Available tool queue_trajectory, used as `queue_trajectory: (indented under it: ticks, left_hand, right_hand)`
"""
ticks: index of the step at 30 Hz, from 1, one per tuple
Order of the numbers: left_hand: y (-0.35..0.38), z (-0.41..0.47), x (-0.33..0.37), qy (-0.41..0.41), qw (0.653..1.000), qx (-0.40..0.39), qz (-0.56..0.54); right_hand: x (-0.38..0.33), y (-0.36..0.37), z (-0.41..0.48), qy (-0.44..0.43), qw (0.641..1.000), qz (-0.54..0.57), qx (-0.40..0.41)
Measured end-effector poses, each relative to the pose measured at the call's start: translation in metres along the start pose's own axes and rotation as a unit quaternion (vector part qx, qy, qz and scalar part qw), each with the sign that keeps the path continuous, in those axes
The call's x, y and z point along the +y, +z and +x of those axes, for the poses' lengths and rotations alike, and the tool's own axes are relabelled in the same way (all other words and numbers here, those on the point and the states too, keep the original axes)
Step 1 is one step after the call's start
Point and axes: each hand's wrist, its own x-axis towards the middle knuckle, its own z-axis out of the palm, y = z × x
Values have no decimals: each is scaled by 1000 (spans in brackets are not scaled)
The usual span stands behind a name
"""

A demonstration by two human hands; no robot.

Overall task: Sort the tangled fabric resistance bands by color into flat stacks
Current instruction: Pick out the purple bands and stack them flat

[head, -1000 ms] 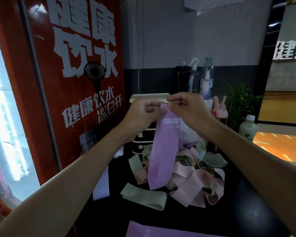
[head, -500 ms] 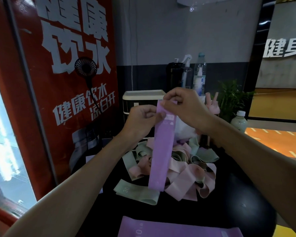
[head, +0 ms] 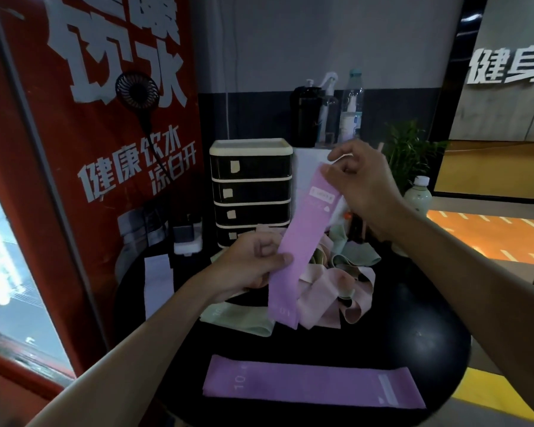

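A purple band (head: 302,238) hangs slanted above the round black table (head: 420,331). My right hand (head: 361,183) pinches its top end, by the white label. My left hand (head: 253,266) pinches the band lower down, near its middle. Behind and under it lies a tangled pile of pink and green bands (head: 336,278). One green band (head: 238,318) lies flat at the pile's left front. Another purple band (head: 312,383) lies flat along the table's near edge.
A black drawer unit (head: 250,192) stands at the back of the table, with bottles (head: 330,109) and a plant (head: 410,152) behind. A red panel with a small fan (head: 138,90) rises on the left. A white bottle (head: 418,195) stands at the right.
My left hand has slid down from the band's top to its middle. My right hand keeps the top end. The band now slants, its lower end nearer the table.
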Motion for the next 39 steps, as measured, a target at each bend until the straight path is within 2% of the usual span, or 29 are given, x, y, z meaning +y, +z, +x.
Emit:
queue_trajectory:
  ticks: [6, 17, 19, 24, 27, 33, 39]
  left_hand:
    - [-10, -32, -20, -25, 997, -64, 42]
    - [-36, -86, -46, -115, 987, -51, 98]
    - [-35, -93, -52, -124, 987, -24, 97]
    - [-22, -105, -71, -117, 977, 157, 87]
    - [-12, -107, -84, -89, 964, 220, 121]
    - [2, -109, -93, -42, 953, 255, 156]
    - [4, -113, -91, -49, 946, 243, 209]
  right_hand:
    - [40, -19, -34, 59, 998, 5, 27]
    - [89, -46, -142, 180, 981, 13, 69]
    - [94, -49, -160, 181, 981, -15, 72]
    - [104, -57, -207, 178, 978, -101, 35]
    - [105, -60, -227, 181, 974, -133, 18]
    - [104, -64, -245, 186, 967, -174, -11]
    - [105, -65, -254, 187, 966, -178, -25]
